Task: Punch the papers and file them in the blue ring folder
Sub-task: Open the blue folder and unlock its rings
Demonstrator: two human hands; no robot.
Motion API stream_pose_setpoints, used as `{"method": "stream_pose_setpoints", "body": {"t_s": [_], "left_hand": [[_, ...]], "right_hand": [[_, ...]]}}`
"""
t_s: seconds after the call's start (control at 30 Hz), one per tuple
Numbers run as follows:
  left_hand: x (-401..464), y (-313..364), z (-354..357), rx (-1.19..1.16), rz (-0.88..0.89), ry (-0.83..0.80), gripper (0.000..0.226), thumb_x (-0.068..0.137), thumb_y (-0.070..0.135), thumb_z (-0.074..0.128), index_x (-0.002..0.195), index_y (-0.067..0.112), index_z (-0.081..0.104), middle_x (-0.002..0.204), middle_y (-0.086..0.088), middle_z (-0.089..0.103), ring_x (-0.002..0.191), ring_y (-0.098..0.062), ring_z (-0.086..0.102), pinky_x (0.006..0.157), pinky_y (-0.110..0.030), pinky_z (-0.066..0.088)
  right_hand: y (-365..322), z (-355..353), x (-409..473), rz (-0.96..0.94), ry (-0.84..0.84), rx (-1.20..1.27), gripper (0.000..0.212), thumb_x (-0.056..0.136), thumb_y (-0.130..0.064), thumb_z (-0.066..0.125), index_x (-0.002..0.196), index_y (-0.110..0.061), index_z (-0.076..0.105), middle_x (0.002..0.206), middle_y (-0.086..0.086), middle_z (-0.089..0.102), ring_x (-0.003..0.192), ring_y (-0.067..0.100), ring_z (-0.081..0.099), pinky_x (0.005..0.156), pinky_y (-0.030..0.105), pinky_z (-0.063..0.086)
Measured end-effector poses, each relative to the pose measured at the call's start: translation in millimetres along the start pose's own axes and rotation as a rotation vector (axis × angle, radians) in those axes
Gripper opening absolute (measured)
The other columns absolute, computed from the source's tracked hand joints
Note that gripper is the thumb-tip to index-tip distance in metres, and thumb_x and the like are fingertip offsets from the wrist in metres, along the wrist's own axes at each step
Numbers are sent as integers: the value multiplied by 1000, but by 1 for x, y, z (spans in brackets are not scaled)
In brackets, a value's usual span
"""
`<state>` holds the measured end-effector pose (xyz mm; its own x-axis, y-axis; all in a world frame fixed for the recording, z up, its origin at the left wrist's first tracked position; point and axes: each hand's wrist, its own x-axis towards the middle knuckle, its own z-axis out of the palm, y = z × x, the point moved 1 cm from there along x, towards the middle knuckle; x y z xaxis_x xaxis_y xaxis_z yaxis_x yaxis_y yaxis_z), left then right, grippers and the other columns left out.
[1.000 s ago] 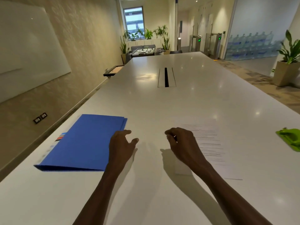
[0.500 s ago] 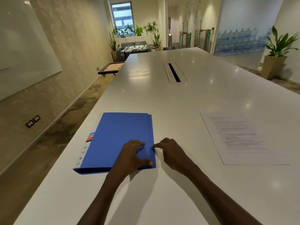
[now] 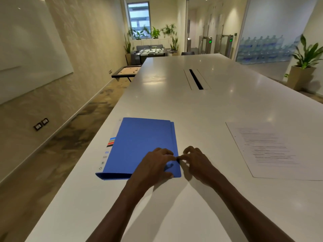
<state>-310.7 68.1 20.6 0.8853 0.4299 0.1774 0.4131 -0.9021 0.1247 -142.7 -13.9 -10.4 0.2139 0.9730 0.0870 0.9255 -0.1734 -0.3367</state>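
While the blue ring folder (image 3: 141, 145) lies closed and flat near the left edge of the white bench (image 3: 201, 109), both hands meet at its near right corner. Seen from the head camera, the left hand (image 3: 153, 165) rests on top of the cover, its fingers curled and its thumb lying along the near edge of the cover; whether it truly pinches the cover or only presses on it I cannot tell. The right hand (image 3: 197, 163) sits on the bench just beside the folder's right edge, fingers bent, with its fingertips touching that edge close to the left hand's fingertips; a firm grip is not plain to see. The folder's spine faces left, carrying a white label with small blue, grey and red colour blocks. To the right of the hands, well apart from the folder, the papers (image 3: 272, 149) lie flat on the bench, printed text facing up, their lines blurred. Further along the bench, a black cable slot (image 3: 196, 79) is set in the middle of the surface. Beyond the far end stand a foosball table (image 3: 153, 51) and green plants by a window (image 3: 139, 20). A potted plant (image 3: 304, 67) stands on the floor at the right
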Motion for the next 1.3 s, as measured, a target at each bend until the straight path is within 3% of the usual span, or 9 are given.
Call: {"method": "stream_pose_setpoints", "body": {"t_s": [0.17, 0.3, 0.43, 0.57, 0.67, 0.83, 0.97, 1.1, 1.3], "left_hand": [[-5, -7, -6, 65, -19, -44, 54, 82, 39, 72, 132, 26, 57, 146, 3, 45, 131, -18, 40, 98, -34, 42], [-10, 1, -12, 22, 41, 83, 34, 90, 27, 63, 123, 22, 64, 136, 2, 56, 120, -17, 53, 93, -29, 44], [-21, 7, -31, -60, 66, 357, 30, 81, 10, 72, 110, 14, 71, 114, -3, 71, 100, -21, 67, 80, -21, 46], [-32, 3, -64, -96, 1, 665, 36, 81, -1, 68, 115, 11, 68, 112, -5, 70, 101, -20, 67, 82, -24, 53], [-43, -12, -85, -105, -55, 864, 31, 88, 3, 61, 118, 7, 65, 112, -8, 70, 100, -21, 67, 84, -32, 57], [-67, -44, -106, 6, -260, 1154, 28, 97, 18, 54, 108, -3, 69, 96, -15, 73, 82, -19, 68, 77, -24, 55], [-89, -77, -112, 31, -424, 1250, 31, 98, 20, 52, 112, -2, 69, 99, -13, 74, 83, -15, 69, 74, -21, 55], [-112, -107, -103, -34, -525, 1268, 25, 96, 14, 56, 113, 0, 67, 94, -13, 73, 78, -20, 68, 68, -33, 57], [-136, -143, -75, -194, -761, 1298, 51, 89, 9, 66, 137, 8, 50, 110, -6, 71, 87, -10, 66, 77, -8, 48]], "right_hand": [[0, -2, 0, 9, -32, -2, 66, 82, 9, 41, 132, -33, 55, 127, 0, 48, 108, 20, 45, 77, 27, 42], [-1, -1, -1, -2, -25, -19, 46, 94, -8, 45, 132, -30, 56, 129, 1, 49, 109, 21, 46, 78, 26, 40], [-2, -2, 0, 0, -45, -28, 45, 94, -10, 43, 132, -30, 56, 132, 4, 48, 113, 23, 45, 82, 27, 40], [-3, -3, 1, -10, -67, -16, 54, 89, 0, 45, 133, -31, 56, 129, 4, 48, 113, 23, 44, 78, 26, 38], [-4, -1, 2, -4, -44, -19, 51, 91, -3, 44, 132, -30, 56, 126, 3, 49, 111, 22, 46, 73, 24, 34], [-6, 3, 3, 27, -3, -27, 47, 93, -4, 41, 126, -31, 61, 122, 1, 52, 109, 21, 47, 83, 29, 45], [-2, 10, 10, 54, 41, -2, 55, 84, 7, 45, 120, -28, 67, 114, -1, 54, 100, 20, 49, 82, 32, 49], [-2, 14, 14, 77, 66, 28, 49, 85, 6, 48, 116, -25, 69, 109, 0, 55, 92, 17, 45, 77, 31, 45], [-2, 18, 16, 81, 107, 39, 42, 88, 5, 47, 111, -20, 72, 99, 0, 54, 88, 17, 43, 69, 28, 38]]}}
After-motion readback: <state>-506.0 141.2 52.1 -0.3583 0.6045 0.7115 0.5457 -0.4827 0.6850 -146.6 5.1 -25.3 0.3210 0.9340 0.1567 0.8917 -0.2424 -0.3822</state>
